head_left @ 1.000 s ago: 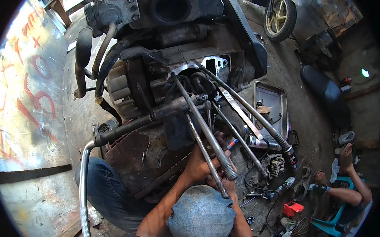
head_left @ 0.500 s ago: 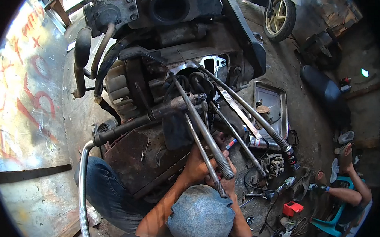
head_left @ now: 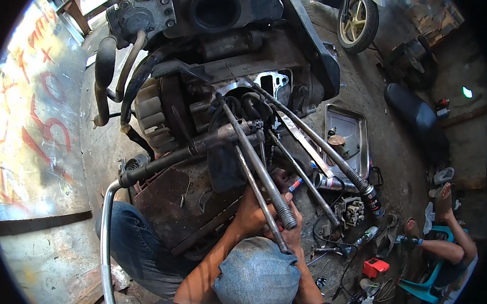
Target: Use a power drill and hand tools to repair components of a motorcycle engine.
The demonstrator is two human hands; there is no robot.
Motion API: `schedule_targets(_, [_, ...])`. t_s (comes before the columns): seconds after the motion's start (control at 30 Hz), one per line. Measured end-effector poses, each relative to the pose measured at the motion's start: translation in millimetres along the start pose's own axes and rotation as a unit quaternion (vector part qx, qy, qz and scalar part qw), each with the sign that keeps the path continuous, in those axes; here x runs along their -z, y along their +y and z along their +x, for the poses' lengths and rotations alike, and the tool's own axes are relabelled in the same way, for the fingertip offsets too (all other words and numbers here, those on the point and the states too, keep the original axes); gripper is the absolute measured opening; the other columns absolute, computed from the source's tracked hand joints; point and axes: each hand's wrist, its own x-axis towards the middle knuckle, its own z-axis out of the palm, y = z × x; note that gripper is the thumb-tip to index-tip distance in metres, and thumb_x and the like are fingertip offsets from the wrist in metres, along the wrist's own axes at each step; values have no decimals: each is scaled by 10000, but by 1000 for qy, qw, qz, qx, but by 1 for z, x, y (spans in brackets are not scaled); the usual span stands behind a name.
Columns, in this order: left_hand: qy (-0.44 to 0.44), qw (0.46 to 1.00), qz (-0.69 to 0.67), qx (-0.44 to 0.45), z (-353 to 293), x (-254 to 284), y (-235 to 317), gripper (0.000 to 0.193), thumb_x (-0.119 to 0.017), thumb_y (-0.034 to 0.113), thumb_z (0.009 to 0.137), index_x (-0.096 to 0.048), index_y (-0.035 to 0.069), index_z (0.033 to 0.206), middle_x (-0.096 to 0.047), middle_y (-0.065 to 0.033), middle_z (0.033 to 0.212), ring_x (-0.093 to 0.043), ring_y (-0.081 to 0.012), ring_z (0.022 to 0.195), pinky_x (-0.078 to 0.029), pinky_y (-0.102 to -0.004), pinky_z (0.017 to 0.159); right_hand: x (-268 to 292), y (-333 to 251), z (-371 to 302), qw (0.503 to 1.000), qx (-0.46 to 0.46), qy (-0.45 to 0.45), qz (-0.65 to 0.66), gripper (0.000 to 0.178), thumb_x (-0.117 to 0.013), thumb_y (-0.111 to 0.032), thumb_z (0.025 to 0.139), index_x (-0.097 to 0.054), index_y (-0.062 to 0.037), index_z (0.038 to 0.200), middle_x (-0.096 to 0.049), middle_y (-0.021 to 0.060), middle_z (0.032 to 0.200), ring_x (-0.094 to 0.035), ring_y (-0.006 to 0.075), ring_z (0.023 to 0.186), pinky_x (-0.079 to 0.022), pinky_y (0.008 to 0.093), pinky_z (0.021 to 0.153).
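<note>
My left hand [head_left: 250,211] and my right hand [head_left: 293,222] are close together below the opened engine [head_left: 238,85]. Fingers of both are curled in, and what they grip is mostly hidden behind the long threaded studs [head_left: 261,172] that stick out of the engine toward me. Just beyond the fingertips shows the end of a small blue, red and white tube [head_left: 295,184]; whether it is held I cannot tell. Between my forearms is a rounded shape covered in faded denim [head_left: 257,276].
A chrome-handled bar [head_left: 107,233] crosses at the left. Right of the engine lie a metal tray [head_left: 364,122], spray cans [head_left: 374,203], a greasy metal part [head_left: 352,211] and a red box [head_left: 375,267]. Another person's arm [head_left: 442,249] is beside a teal stool [head_left: 419,291].
The engine and studs have shifted very slightly left in the view. My hands stay together in nearly the same place, fingers still curled.
</note>
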Motion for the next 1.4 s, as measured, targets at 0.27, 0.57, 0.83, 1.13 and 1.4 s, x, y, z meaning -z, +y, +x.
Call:
schedule_targets(0.27, [5, 1000, -3, 13, 1, 2, -4, 326, -771, 146, 830, -594, 7, 1066, -606, -32, 860, -590, -124, 772, -491, -298, 704, -1, -5, 0, 1000, -21, 9, 19, 840, -866, -413, 710, -507, 55, 1309, -623, 61, 918, -587, 111, 788, -509, 270, 702])
schedule_targets(0.57, [6, 1000, 13, -4, 1, -1, -4, 282, -775, 164, 838, -600, 18, 1004, -598, -22, 829, -577, -115, 728, -476, -286, 653, 0, -1, 1, 999, 40, 27, 9, 563, -798, -117, 714, -576, 29, 1210, -617, 0, 845, -517, 20, 598, -431, 189, 529])
schedule_targets(0.83, [12, 1000, 26, -3, 1, -4, 4, 231, -761, 158, 852, -598, 30, 953, -583, -11, 798, -568, -100, 708, -469, -275, 625, 0, 8, 3, 997, 72, 27, -15, 729, -874, -397, 694, -554, 36, 1185, -579, 35, 780, -547, 98, 655, -473, 268, 570])
schedule_targets(1.13, [7, 1000, 15, -18, 1, -5, 7, 214, -754, 131, 847, -604, 24, 956, -605, -11, 800, -581, -95, 716, -480, -269, 643, -1, -3, 2, 999, 31, 22, 1, 721, -866, -381, 709, -553, 30, 1212, -577, 20, 777, -537, 90, 640, -469, 260, 572])
schedule_targets(1.4, [14, 1000, 5, -1, 0, -7, 7, 222, -755, 132, 844, -606, 18, 963, -605, -14, 823, -586, -106, 733, -481, -275, 653, 1, 4, 2, 999, 49, 20, -8, 705, -870, -378, 710, -558, 27, 1196, -563, 14, 755, -528, 86, 639, -462, 254, 570])
